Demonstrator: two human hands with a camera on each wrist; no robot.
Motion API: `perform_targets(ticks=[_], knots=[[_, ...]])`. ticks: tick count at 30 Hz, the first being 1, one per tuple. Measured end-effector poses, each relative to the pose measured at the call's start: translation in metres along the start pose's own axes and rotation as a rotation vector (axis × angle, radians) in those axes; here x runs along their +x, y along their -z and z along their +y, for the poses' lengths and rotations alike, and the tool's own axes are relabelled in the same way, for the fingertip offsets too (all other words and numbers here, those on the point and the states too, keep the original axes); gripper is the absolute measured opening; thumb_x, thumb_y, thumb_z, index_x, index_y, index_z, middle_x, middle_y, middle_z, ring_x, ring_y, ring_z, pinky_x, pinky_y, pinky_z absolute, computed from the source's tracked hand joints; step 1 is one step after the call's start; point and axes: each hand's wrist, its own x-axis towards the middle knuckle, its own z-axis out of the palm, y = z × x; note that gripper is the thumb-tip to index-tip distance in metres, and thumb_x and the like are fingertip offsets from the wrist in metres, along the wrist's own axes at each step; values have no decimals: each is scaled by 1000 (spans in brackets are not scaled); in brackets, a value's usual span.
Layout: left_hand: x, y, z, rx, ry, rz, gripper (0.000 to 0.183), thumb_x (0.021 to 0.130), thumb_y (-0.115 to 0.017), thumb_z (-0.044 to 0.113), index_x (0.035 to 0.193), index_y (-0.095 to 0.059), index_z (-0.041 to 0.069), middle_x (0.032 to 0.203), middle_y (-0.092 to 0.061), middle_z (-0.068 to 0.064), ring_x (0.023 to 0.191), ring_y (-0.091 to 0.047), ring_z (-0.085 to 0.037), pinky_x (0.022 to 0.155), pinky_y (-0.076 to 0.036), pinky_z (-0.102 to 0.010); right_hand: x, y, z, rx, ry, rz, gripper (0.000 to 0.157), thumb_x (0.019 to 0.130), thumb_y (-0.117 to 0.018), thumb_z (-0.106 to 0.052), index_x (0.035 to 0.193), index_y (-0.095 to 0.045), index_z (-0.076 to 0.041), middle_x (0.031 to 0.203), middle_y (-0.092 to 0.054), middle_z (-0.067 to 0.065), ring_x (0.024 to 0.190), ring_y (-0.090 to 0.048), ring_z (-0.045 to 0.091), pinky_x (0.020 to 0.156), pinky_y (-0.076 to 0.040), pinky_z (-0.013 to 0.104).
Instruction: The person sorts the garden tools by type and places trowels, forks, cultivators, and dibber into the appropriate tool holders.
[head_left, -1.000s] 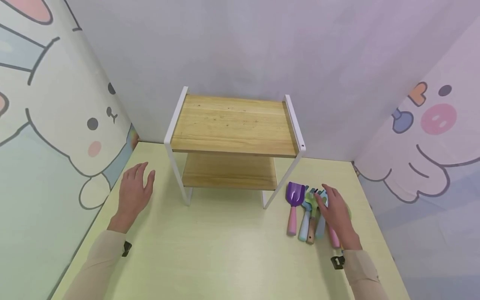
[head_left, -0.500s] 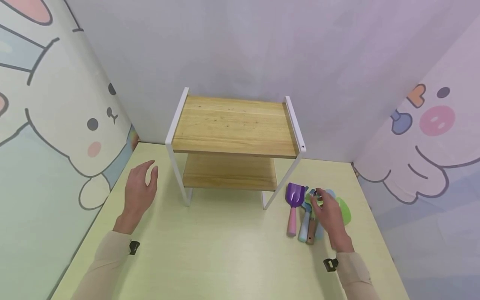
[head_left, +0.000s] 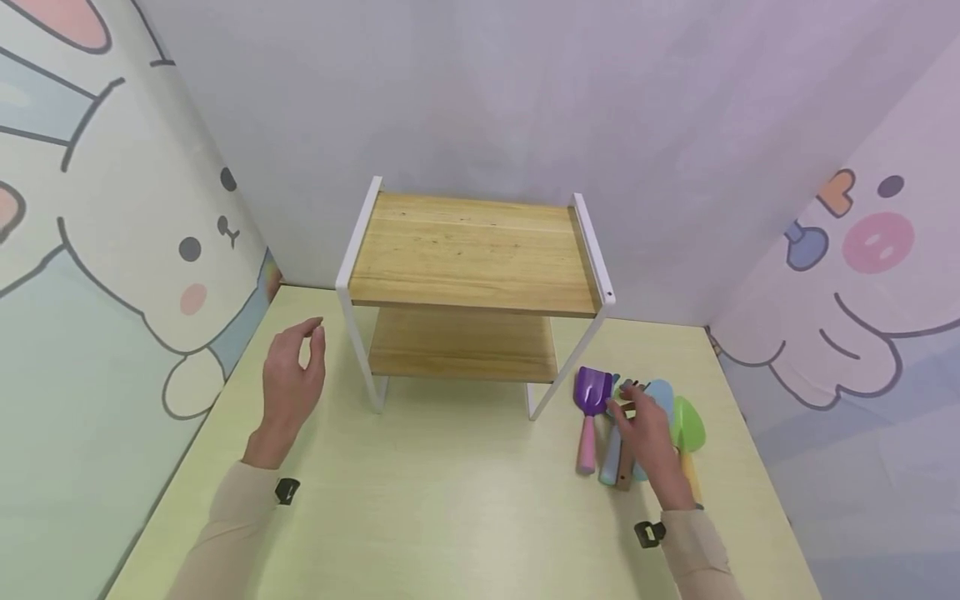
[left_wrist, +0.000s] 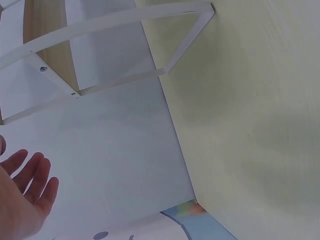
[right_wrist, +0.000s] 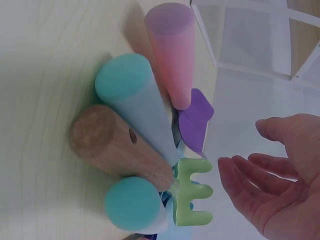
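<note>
My right hand [head_left: 647,433] hovers over a cluster of toy garden tools on the table's right side. Its thumb and fingers stand apart with nothing between them in the right wrist view. Close to the fingertips is a green fork [right_wrist: 195,192] with a brown wooden handle [right_wrist: 120,145]. Beside it lie a teal-ended pale blue handle [right_wrist: 135,90] and a purple shovel [head_left: 592,387] with a pink handle. A light blue tool head [head_left: 660,396] and a green shovel [head_left: 687,425] lie further right, partly covered. My left hand [head_left: 292,383], holding nothing, is raised left of the shelf.
A two-tier wooden shelf [head_left: 472,254] with a white frame [head_left: 358,233] stands at the table's back middle. Cartoon-printed curtains enclose the left and right sides, and a plain pale curtain [head_left: 480,92] hangs behind. The pale yellow table [head_left: 450,508] reaches out in front of the shelf.
My right hand has shifted left over the tools, uncovering the green shovel and the light blue tool head. My left hand has drifted slightly right, its thumb and fingers closer together.
</note>
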Motion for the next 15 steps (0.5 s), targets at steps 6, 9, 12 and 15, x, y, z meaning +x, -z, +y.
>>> perform_targets(ticks=[6,9,12,15], knots=[[4,-4,13,-43,-37,67,21,104,-58,5,116,-70,-7,107,-72,-22,99,-65,-39,88,-49,-35,-2,-4,-2,1,-52,-49,40,101,-67,-11,132,-55,13,120,-64,32,100,-67,41,81,-60,50],[5,-6,20,-107,-56,101,19,103,-59,1,114,-71,-8,104,-72,-22,94,-66,-38,90,-45,-19,-2,-7,-3,12,-39,-37,38,99,-69,-9,127,-58,14,113,-66,32,95,-69,40,77,-61,49],[6,-7,29,-175,-64,129,16,100,-60,-4,111,-71,-8,101,-73,-22,89,-67,-31,88,-44,-12,-4,-11,-5,26,-21,-38,35,97,-71,-8,122,-59,14,107,-68,31,89,-70,40,73,-62,47],[7,-9,36,-221,-63,147,15,98,-60,-9,108,-71,-9,99,-74,-22,88,-67,-16,86,-46,-11,-6,-13,-7,52,-34,-69,31,97,-71,-8,120,-61,12,106,-69,28,89,-70,38,74,-61,45]])
